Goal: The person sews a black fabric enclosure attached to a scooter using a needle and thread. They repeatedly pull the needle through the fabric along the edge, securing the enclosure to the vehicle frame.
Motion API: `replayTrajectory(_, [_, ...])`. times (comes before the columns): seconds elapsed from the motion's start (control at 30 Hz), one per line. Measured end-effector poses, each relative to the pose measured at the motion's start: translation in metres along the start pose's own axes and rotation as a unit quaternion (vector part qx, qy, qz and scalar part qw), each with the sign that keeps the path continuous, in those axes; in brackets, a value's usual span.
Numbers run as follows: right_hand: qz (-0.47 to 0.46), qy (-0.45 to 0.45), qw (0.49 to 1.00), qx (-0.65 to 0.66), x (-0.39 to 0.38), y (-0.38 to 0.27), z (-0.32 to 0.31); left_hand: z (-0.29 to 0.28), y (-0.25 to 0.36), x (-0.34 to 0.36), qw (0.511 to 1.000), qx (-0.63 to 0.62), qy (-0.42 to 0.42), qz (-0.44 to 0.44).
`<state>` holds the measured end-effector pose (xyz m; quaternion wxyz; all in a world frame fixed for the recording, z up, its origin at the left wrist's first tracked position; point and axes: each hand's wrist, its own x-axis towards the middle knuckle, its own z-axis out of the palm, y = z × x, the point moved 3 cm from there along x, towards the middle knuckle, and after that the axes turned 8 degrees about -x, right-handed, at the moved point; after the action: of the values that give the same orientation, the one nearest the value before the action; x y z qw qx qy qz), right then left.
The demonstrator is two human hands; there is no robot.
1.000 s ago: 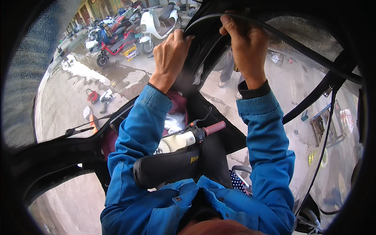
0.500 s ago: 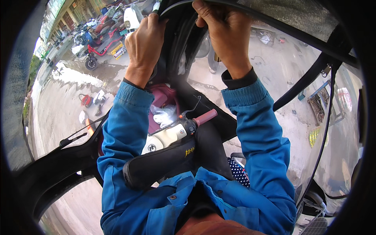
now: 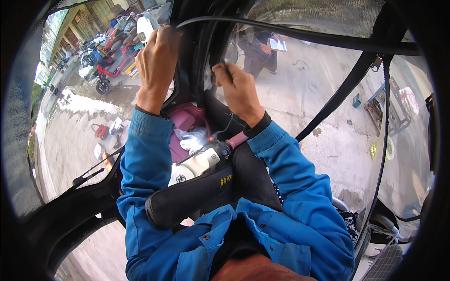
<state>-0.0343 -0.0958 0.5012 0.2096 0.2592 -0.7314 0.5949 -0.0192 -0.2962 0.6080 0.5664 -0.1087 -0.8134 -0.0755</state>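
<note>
Raised at the upper left, my left hand (image 3: 157,63) is closed at the end of a thin black rubber strip (image 3: 211,18). Its fingertips are blurred against the dark frame. The strip curves from there to the right along the lower edge of a mesh-like panel. My right hand (image 3: 239,91) is closed in front of the black upright post (image 3: 194,70), lower than the left and apart from the strip. A small dark bit shows between its thumb and fingers, too unclear to name. Below both hands is a handlebar with a pink grip (image 3: 237,139).
A white handlebar cover (image 3: 197,163) and a clear plastic bag (image 3: 192,139) lie below, by a black padded roll (image 3: 187,199). Beyond the clear side sheet, a person (image 3: 255,51) holds a white sheet (image 3: 277,45). Scooters (image 3: 110,61) stand outside at the left.
My right hand has let go of the strip and come down towards me. My left hand has shifted slightly left and down. A person with a white sheet has come into view outside.
</note>
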Motion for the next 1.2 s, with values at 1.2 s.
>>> replayTrajectory(1.2, [-0.061, -0.140, 0.942, -0.298, -0.110, 0.148, 0.066, 0.113, -0.013, -0.239, 0.875, -0.348, -0.055, -0.332])
